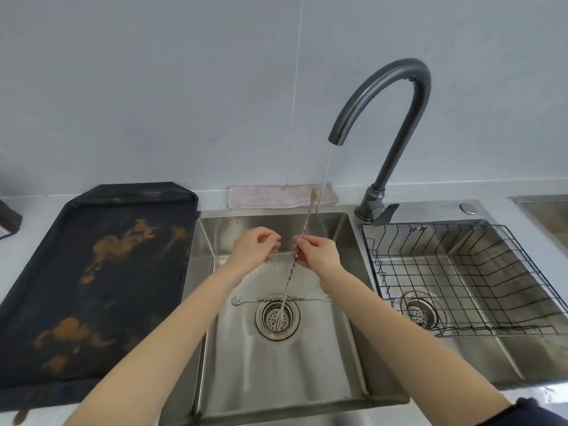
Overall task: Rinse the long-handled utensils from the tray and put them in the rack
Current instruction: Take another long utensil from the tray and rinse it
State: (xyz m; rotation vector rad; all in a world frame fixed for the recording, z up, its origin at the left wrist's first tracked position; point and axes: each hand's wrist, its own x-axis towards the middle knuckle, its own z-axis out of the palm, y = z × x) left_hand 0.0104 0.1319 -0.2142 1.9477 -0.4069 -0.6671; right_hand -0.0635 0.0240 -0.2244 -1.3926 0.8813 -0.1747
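- Long twisted-stem bar fork [292,269] is pinched mid-shaft by right hand [318,253] fingers, held over left sink basin [344,333]; tines down above drain [277,316], stained top end beside water stream [324,179] from faucet [396,118].
- Left hand [253,249] fingers are curled, pressed near the shaft; contact cannot be told.
- Second long utensil [276,299] is lying flat in the basin behind the drain.
- Stained black tray [92,287] is seen at left, wire rack [461,272] in right basin.
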